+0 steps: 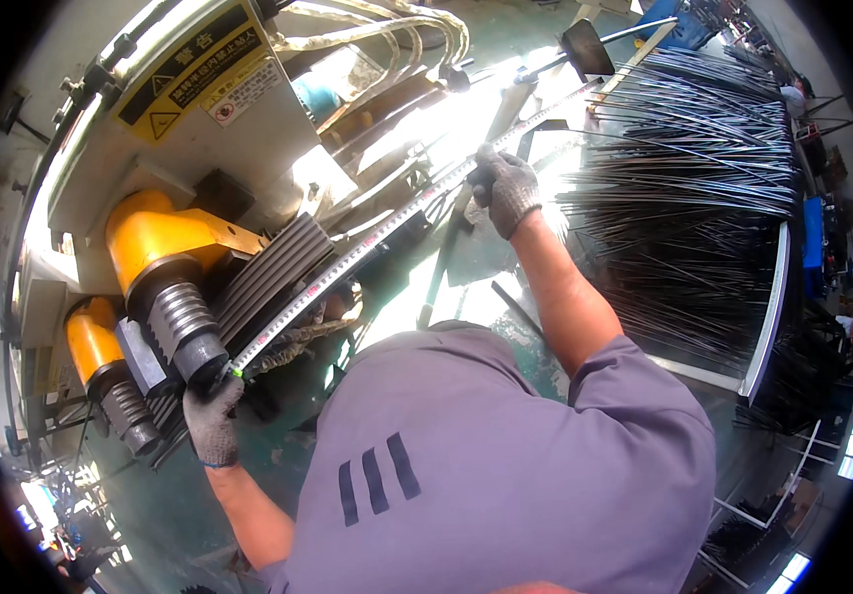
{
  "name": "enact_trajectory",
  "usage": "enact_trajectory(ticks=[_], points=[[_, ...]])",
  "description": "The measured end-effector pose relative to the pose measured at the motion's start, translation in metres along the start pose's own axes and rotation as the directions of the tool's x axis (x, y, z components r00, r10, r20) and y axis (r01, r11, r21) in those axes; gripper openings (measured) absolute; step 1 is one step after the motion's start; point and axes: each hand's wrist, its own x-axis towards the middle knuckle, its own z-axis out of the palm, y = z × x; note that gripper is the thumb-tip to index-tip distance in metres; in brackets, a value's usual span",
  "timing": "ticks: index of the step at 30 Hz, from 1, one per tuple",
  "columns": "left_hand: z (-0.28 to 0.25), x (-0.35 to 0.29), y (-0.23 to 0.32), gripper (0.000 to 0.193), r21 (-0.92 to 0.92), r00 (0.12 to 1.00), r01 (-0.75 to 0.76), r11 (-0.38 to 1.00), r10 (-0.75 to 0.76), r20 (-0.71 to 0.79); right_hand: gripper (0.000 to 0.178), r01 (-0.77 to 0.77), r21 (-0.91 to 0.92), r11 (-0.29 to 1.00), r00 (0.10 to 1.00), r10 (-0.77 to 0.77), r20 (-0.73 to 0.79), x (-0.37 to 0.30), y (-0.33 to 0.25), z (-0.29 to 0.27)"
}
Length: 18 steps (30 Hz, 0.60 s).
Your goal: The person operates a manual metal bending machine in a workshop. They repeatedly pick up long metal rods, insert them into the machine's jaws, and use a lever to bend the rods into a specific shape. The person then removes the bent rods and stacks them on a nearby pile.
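Observation:
A white tape measure [319, 287] is stretched taut in a long diagonal, from the yellow machine part at the lower left up to the far right. My left hand [213, 421], in a grey knit glove, is closed at the tape's near end, where a small green piece shows; what lies inside the fist is mostly hidden. My right hand [503, 190], in a similar glove, is closed at the tape farther along, its fingers curled in. Below the tape lies a stack of dark ribbed bars [273, 272]. Beyond my right hand, the tape reaches toward a dark plate [587, 51].
Two yellow cylinders [154, 238] with ribbed metal ends stand beside my left hand. A pale machine housing with a warning label [189, 74] rises behind them. Many thin metal rods [694, 158] fill a metal-edged rack [771, 317] at right. Pale hoses [367, 35] run at the top.

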Motion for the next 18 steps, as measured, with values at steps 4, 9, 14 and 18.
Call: enact_trajectory(ticks=[4, 9, 14, 18], points=[[-0.01, 0.001, -0.007, 0.038, 0.042, 0.994, 0.028, 0.999, -0.023, -0.111, 0.033, -0.003, -0.031, 0.999, 0.999, 0.005, 0.054, -0.006, 0.007, 0.012], [0.001, 0.006, -0.009, 0.038, 0.077, 0.991, -0.004, 0.997, 0.015, -0.134, 0.031, 0.035, -0.073, 0.997, 0.999, -0.033, 0.03, 0.015, 0.004, 0.011], [-0.009, 0.02, -0.057, 0.038, 0.06, 0.976, 0.053, 0.997, -0.039, -0.212, 0.033, 0.059, -0.062, 0.996, 0.997, -0.055, 0.056, 0.028, 0.004, 0.014], [0.023, 0.014, -0.041, 0.047, -0.126, 0.947, -0.164, 0.978, 0.121, -0.298, 0.031, 0.075, -0.078, 0.994, 0.987, -0.063, 0.146, 0.053, 0.016, -0.002]])
